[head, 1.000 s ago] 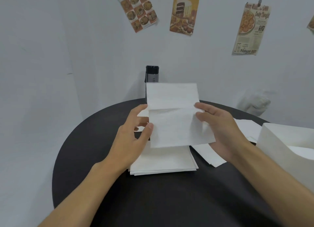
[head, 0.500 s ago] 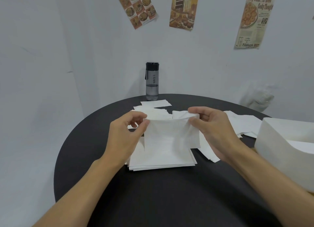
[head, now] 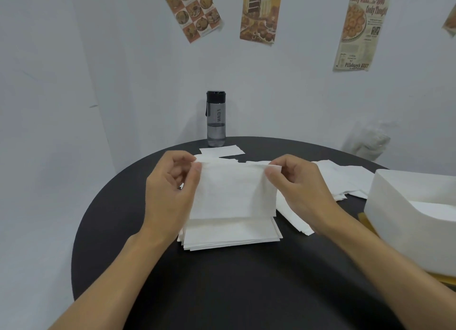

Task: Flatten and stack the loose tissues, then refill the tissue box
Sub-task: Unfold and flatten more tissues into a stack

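A folded white tissue (head: 233, 191) hangs just above a neat stack of flattened tissues (head: 232, 233) in the middle of the round black table (head: 222, 285). My left hand (head: 170, 194) pinches the tissue's upper left corner and my right hand (head: 301, 189) pinches its upper right corner. Loose tissues (head: 345, 179) lie spread behind and to the right of the stack. The white tissue box (head: 414, 206) stands at the right edge, with white tissue showing inside it.
A dark water bottle (head: 216, 118) stands at the table's far edge by the wall. A crumpled clear bag (head: 370, 142) sits beyond the table at the right. Paper posters hang on the white wall. The table's near part is bare black surface.
The tissue was held upright and unfolded a second ago; both hands have folded it in half and lowered it toward the stack. The camera tilted slightly down.
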Action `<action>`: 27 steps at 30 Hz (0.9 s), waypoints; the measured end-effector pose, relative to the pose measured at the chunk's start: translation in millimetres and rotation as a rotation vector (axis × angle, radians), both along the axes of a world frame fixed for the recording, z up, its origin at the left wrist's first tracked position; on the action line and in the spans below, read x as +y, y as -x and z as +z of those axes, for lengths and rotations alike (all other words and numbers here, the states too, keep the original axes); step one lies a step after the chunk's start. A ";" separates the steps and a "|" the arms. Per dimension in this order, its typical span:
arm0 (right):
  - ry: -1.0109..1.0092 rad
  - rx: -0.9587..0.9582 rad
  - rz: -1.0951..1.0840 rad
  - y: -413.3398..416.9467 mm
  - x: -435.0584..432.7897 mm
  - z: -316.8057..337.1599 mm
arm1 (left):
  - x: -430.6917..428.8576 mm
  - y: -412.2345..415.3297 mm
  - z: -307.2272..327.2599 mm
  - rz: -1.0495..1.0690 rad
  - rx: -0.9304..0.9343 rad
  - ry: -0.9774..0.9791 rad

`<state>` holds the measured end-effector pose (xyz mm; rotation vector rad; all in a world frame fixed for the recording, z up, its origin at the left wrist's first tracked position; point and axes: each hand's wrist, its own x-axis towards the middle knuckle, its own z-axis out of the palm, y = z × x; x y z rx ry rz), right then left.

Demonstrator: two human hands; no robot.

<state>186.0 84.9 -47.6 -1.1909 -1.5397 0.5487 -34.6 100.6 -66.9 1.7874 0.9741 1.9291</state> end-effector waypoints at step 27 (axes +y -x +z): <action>0.189 -0.722 -0.501 -38.4 62.4 -33.8 | 14.1 12.1 -20.2 -0.225 0.868 0.487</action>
